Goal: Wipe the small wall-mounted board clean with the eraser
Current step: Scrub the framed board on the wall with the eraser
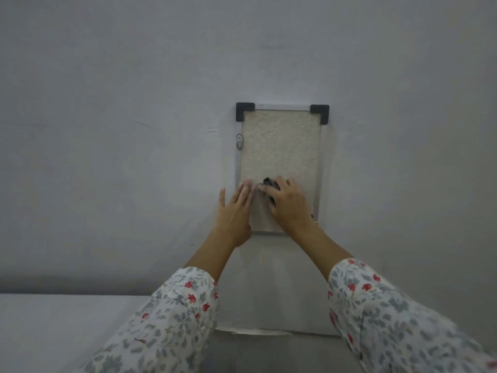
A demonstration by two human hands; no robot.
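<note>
A small upright board [279,146] hangs on the grey wall, with a speckled beige face, a thin metal frame and black plastic caps on its two top corners. My right hand [289,204] presses a dark eraser [270,183] against the lower part of the board; only the eraser's top shows past my fingers. My left hand [235,211] lies flat with fingers apart over the board's lower left edge and the wall beside it. The board's bottom corners are hidden behind both hands.
A small metal hanger bracket [239,142] sits on the board's left frame. Below the board a pale sheet [269,292] is stuck to the wall, its bottom edge peeling. A light ledge or surface [61,327] runs along the lower left.
</note>
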